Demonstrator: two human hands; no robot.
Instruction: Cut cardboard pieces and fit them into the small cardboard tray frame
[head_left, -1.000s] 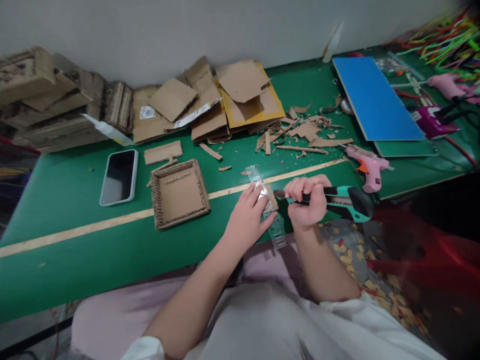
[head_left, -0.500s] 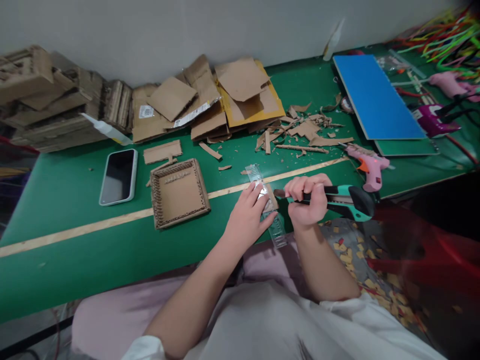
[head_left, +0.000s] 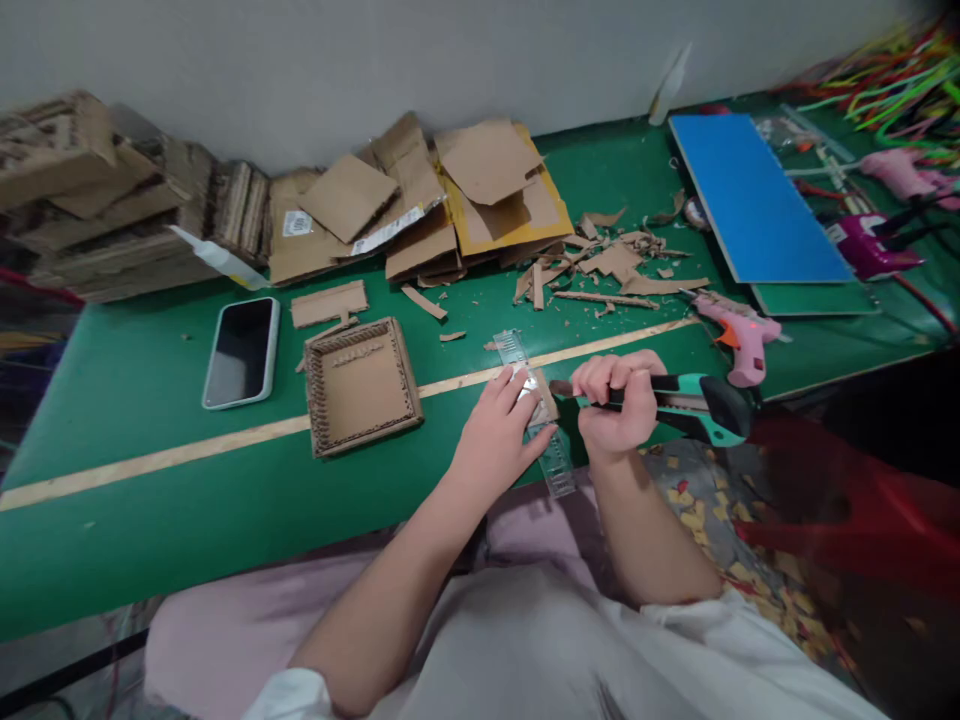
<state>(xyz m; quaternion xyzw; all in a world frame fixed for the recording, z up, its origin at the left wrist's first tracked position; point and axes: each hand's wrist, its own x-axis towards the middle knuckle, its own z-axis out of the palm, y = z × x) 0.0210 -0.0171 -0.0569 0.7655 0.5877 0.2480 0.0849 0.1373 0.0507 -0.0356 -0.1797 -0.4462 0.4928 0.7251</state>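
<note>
My left hand (head_left: 495, 430) lies with its fingers spread, pressing a clear ruler (head_left: 556, 470) flat near the front of the green table. A small piece of cardboard (head_left: 550, 402) shows beneath the ruler's right edge. My right hand (head_left: 619, 405) is wrapped round a black and teal utility knife (head_left: 694, 405), its blade end touching or just beside that cardboard. To the left of my hands sits a shallow square cardboard tray (head_left: 364, 385) with layered corrugated walls. A cut cardboard piece (head_left: 328, 303) rests behind it.
A phone (head_left: 241, 352) lies at the left, below a glue bottle (head_left: 221, 262) and stacked cardboard (head_left: 112, 235). Cardboard scraps (head_left: 611, 262) are scattered behind my hands. At the right are a pink glue gun (head_left: 742, 340) and a blue board (head_left: 761, 200). The table's front edge is close.
The whole view has shifted very slightly. Both hands, the ruler and the knife keep nearly the same positions.
</note>
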